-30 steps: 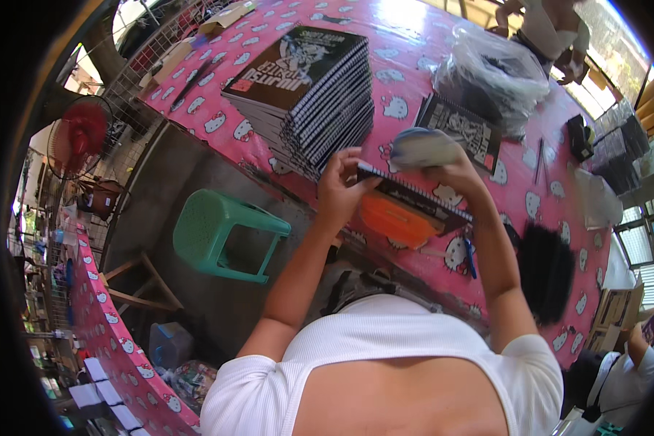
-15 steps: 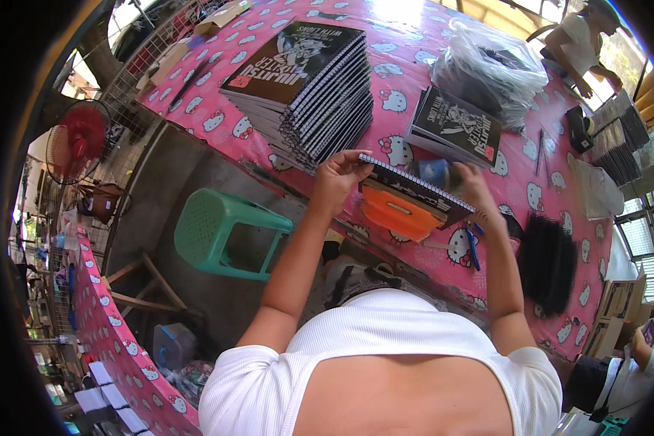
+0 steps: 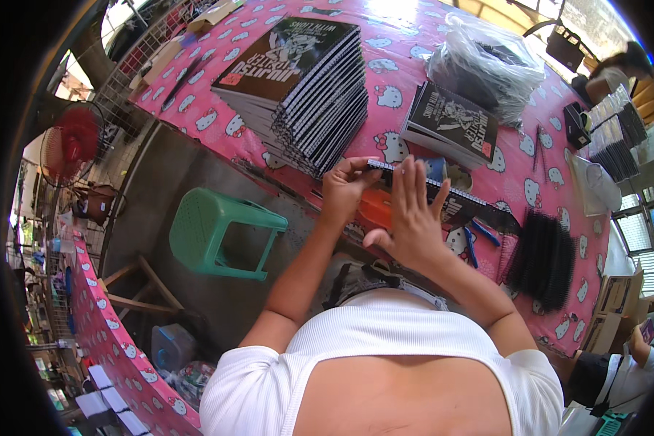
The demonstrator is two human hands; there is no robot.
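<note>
The pink cartoon-patterned cloth-covered surface [image 3: 196, 109] carries all work items. The landmark is the spiral-bound black-covered notebook [image 3: 458, 203] lying at the near edge of the surface, directly ahead of the person's chest.

Beyond and to the left of the notebook stands the tall stack of black-covered spiral-bound booklets [image 3: 305, 80], fanned at its near side. Beyond and to the right of the notebook lies the clear plastic bag of dark items [image 3: 487, 62], with the short pile of black printed booklets [image 3: 450, 120] just in front of it. To the right of the notebook, near the surface edge, lies the bundle of black plastic binding combs [image 3: 545, 258]. Below and left of the notebook, on the floor, stands the green plastic stool [image 3: 221, 240].

The notebook's long axis runs from upper left to lower right, along the surface edge. An orange object [image 3: 376, 207] sits under its left end; its kind cannot be determined.

Left hand [image 3: 345, 190]: closed, fingertips pinching the left corner of the notebook at the spiral edge.

Right hand [image 3: 410, 221]: open, fingers extended flat over the notebook's middle; whether it presses down cannot be told. Both hands are at the notebook; the left holds it.
</note>
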